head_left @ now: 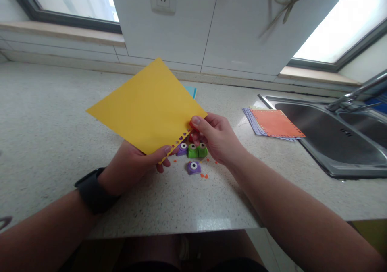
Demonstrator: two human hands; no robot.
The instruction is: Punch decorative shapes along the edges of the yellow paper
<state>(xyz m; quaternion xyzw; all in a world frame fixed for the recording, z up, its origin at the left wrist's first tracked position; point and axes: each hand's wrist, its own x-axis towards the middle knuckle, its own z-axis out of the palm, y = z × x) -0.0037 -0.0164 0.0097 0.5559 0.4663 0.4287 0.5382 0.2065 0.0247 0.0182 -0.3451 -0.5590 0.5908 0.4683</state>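
While left hand [134, 159] pinches squarish yellow paper [148, 111] behind speckled counter [157, 211] front edge, right hand [217, 135] clamps red punch [192, 124]; keep paper taut.

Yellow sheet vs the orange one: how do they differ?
The yellow sheet is held up in the left hand; the orange sheet lies on lavender paper. The yellow sheet shows holes along one edge, the orange sheet along several. Both have punched edges.
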